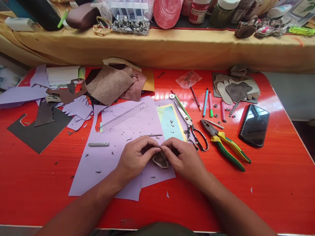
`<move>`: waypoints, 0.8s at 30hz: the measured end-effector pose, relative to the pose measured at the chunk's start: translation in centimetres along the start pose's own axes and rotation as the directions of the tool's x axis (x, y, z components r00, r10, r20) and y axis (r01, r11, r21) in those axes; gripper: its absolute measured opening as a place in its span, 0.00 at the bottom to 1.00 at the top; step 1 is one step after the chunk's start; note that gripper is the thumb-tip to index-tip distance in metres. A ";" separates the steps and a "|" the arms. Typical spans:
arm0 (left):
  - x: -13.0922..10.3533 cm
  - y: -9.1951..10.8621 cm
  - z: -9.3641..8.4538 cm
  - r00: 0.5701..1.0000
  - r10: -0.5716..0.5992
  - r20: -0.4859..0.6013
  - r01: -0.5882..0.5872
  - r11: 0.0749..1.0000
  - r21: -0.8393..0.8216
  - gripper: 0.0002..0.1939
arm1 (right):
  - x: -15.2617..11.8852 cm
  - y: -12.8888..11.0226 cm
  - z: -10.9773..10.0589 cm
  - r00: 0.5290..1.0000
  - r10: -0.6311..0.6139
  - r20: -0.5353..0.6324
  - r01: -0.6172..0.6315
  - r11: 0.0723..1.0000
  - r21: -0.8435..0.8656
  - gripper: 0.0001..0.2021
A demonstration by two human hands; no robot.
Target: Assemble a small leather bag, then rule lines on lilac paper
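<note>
Both hands meet over the purple paper (pixel 115 170), thumbs and forefingers pinched together. Between them is a small brown leather piece (pixel 160 160), curved up like a little pouch with a pale edge and dark dots near its rim. My left hand (pixel 137 154) pinches its upper edge from the left. From the right, my right hand (pixel 180 155) pinches the same edge, fingertips almost touching the other hand's. The exact spot gripped is hidden by the fingers. Just beyond the left knuckles lies a thin metal tool (pixel 154 135). A grey metal rod (pixel 98 144) rests farther left on the paper.
Right of the hands lie scissors (pixel 187 119), yellow-green pliers (pixel 225 144) and a black phone (pixel 254 126). Pens (pixel 205 102) and small metal rings are behind them. A clear ruler (pixel 123 117) crosses the paper. Leather sheets (pixel 110 85) pile at the back; jars (pixel 199 11) stand on the shelf.
</note>
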State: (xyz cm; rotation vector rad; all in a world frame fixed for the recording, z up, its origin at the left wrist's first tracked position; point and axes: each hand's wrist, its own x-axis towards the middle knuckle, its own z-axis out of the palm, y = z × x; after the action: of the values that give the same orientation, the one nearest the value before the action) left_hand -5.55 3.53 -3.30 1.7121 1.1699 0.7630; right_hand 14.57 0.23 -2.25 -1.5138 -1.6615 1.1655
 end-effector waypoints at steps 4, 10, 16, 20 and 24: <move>0.1 0.2 -0.1 1.000 -0.025 -0.005 0.025 1.000 -0.016 0.03 | 0.1 -0.1 -0.3 1.000 0.007 0.008 -0.008 0.998 0.058 0.08; 0.1 0.5 -0.5 0.992 -0.116 -0.047 0.106 0.979 -0.174 0.02 | 0.1 0.1 -0.7 0.999 0.015 -0.040 -0.011 0.996 0.083 0.08; 0.2 0.6 -1.0 0.982 -0.184 -0.029 0.169 0.944 -0.282 0.04 | 0.5 0.3 -0.8 0.998 -0.010 -0.066 0.000 0.989 -0.151 0.08; 0.1 0.3 -1.3 0.979 -0.203 -0.030 0.193 0.959 -0.208 0.08 | 0.9 -0.3 -1.3 0.999 -0.037 -0.022 0.027 0.937 -0.349 0.08; 0.1 -0.1 -1.4 0.976 -0.218 -0.008 0.214 0.964 -0.161 0.13 | 1.3 -1.1 -2.1 1.000 -0.010 -0.014 0.002 0.868 -0.496 0.09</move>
State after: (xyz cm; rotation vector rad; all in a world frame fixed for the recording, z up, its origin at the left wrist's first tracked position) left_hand -6.68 4.10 -2.80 1.4206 1.2546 0.7244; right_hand 15.68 1.98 -0.55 -1.8092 -2.0594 0.7414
